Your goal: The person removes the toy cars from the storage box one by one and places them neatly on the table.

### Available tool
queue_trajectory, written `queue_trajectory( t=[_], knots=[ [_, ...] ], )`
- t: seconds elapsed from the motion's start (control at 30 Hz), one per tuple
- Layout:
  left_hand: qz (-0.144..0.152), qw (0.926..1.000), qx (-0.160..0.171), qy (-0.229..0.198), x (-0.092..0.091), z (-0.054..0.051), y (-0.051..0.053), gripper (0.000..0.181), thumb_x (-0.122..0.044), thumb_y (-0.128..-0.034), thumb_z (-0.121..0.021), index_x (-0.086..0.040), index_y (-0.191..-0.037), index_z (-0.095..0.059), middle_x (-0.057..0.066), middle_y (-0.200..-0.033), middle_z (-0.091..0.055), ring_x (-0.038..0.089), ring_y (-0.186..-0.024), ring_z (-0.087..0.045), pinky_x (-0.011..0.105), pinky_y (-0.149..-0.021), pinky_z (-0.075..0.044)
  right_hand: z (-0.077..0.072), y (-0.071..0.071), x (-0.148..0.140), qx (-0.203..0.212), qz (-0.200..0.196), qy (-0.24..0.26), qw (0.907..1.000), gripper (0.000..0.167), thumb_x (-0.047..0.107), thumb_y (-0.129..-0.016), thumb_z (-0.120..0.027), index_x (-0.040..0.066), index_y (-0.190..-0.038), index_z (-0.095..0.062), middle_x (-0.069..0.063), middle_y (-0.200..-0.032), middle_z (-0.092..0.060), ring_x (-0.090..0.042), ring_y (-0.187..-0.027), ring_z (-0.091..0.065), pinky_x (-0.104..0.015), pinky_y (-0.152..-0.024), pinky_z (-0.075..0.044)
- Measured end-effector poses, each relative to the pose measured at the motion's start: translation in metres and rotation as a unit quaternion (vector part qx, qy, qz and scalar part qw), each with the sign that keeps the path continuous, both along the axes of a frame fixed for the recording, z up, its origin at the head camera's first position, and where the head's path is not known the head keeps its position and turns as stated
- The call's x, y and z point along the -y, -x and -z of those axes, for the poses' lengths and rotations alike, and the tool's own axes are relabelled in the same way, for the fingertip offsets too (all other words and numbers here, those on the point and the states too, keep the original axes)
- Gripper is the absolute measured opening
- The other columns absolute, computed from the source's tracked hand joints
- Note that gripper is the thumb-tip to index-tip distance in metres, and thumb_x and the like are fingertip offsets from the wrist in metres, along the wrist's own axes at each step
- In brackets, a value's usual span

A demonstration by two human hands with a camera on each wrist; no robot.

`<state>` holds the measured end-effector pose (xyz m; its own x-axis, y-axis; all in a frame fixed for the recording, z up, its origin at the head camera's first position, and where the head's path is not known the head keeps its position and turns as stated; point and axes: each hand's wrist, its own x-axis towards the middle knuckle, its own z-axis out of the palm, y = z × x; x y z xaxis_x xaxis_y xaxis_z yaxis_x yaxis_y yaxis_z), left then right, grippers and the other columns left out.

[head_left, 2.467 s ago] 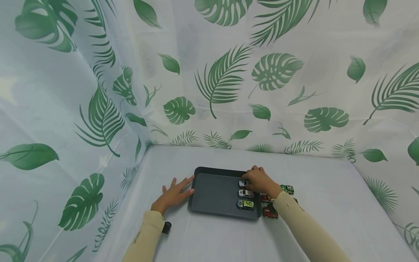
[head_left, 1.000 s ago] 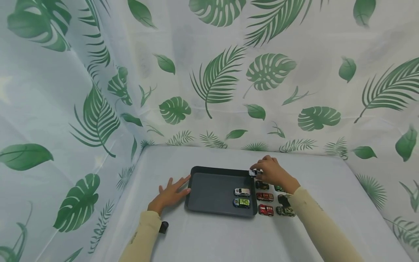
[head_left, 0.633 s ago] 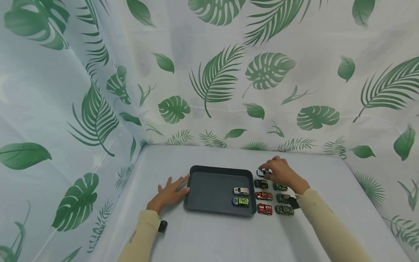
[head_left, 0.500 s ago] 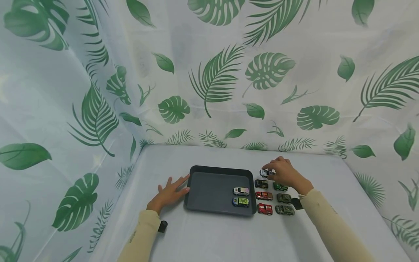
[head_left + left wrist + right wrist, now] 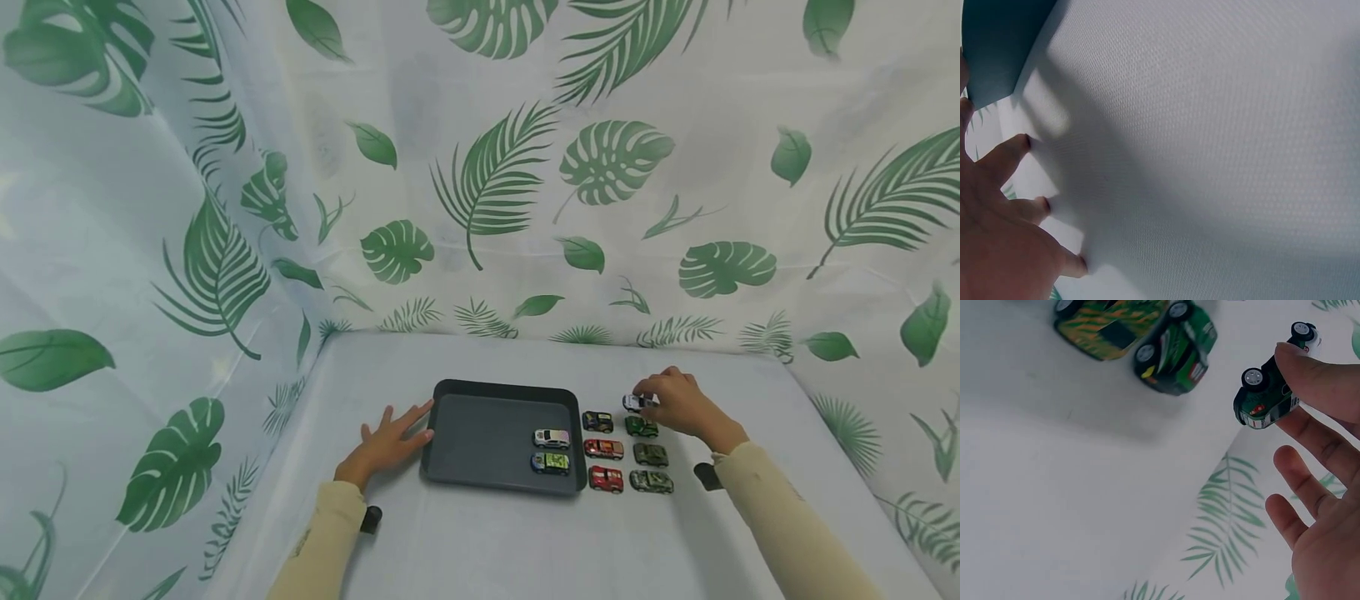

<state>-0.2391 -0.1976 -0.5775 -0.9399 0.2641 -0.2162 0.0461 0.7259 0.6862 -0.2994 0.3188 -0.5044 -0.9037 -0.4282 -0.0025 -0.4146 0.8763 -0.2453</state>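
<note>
My right hand (image 5: 686,407) pinches a small white-and-dark toy car (image 5: 637,403) between thumb and fingers, just behind a green toy car (image 5: 642,427). In the right wrist view the pinched toy car (image 5: 1266,387) is tilted and apart from the green one (image 5: 1175,353). My left hand (image 5: 384,446) has its fingers spread, and its fingertips touch the left side of a dark grey tray (image 5: 480,450). A white toy car (image 5: 551,437) and a yellow-green one (image 5: 551,462) sit at the tray's right end.
Right of the tray, more toy cars stand in two columns: a dark one (image 5: 597,422), an orange-red one (image 5: 603,449), a red one (image 5: 606,479), and two camouflage ones (image 5: 650,454). A leaf-print curtain (image 5: 495,183) hangs behind the white table (image 5: 480,550).
The white-and-dark toy car was lifted from the tray's back right corner and carried right, past the dark car, by my right hand. My left hand stays at the tray's edge.
</note>
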Motion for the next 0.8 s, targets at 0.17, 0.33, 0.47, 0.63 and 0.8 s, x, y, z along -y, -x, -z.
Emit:
queue_trajectory(
  t=[0.17, 0.33, 0.47, 0.63, 0.8],
  knots=[
    [-0.002, 1.0000, 0.001, -0.005, 0.001, -0.001, -0.001, 0.066, -0.051, -0.1096, -0.059, -0.029, -0.169, -0.038, 0.015, -0.173, -0.032, 0.050, -0.161, 0.004, 0.081, -0.115, 0.011, 0.001, -0.002, -0.012, 0.007, 0.007, -0.004, 0.9999, 0.028, 0.005, -0.082, -0.090, 0.001, -0.108, -0.080, -0.008, -0.098, -0.077, -0.043, -0.105, -0.058, -0.071, -0.091, -0.041],
    [0.001, 0.9999, 0.000, -0.011, 0.001, -0.001, -0.001, 0.066, -0.049, -0.1100, -0.059, -0.028, -0.169, -0.038, 0.015, -0.173, -0.032, 0.050, -0.161, 0.004, 0.081, -0.115, 0.012, 0.002, -0.006, -0.023, 0.012, 0.016, 0.001, 0.9998, 0.028, 0.003, -0.082, -0.089, -0.001, -0.108, -0.079, -0.007, -0.094, -0.074, -0.045, -0.103, -0.058, -0.071, -0.089, -0.041],
    [0.002, 0.9999, -0.001, -0.011, 0.000, 0.002, -0.001, 0.066, -0.048, -0.1103, -0.059, -0.029, -0.169, -0.038, 0.014, -0.173, -0.031, 0.050, -0.161, 0.004, 0.081, -0.115, 0.012, 0.002, -0.009, -0.031, 0.016, 0.027, 0.002, 0.9995, 0.028, 0.002, -0.081, -0.089, -0.003, -0.107, -0.078, -0.006, -0.090, -0.072, -0.045, -0.101, -0.058, -0.070, -0.087, -0.042],
    [-0.002, 1.0000, 0.001, -0.006, 0.000, 0.003, -0.001, 0.065, -0.049, -0.1102, -0.059, -0.030, -0.169, -0.038, 0.013, -0.173, -0.032, 0.049, -0.161, 0.004, 0.080, -0.116, 0.012, 0.003, -0.011, -0.040, 0.028, 0.040, -0.002, 0.9988, 0.028, 0.002, -0.081, -0.088, -0.004, -0.107, -0.077, -0.005, -0.087, -0.069, -0.044, -0.096, -0.058, -0.069, -0.084, -0.043],
    [-0.004, 1.0000, 0.001, -0.001, 0.001, 0.003, -0.001, 0.065, -0.049, -0.1103, -0.058, -0.030, -0.169, -0.037, 0.012, -0.173, -0.032, 0.049, -0.161, 0.004, 0.080, -0.116, 0.012, 0.008, -0.011, -0.049, 0.042, 0.054, -0.003, 0.9977, 0.027, 0.001, -0.081, -0.087, -0.004, -0.106, -0.077, -0.005, -0.086, -0.068, -0.041, -0.094, -0.057, -0.068, -0.082, -0.043]
  ],
)
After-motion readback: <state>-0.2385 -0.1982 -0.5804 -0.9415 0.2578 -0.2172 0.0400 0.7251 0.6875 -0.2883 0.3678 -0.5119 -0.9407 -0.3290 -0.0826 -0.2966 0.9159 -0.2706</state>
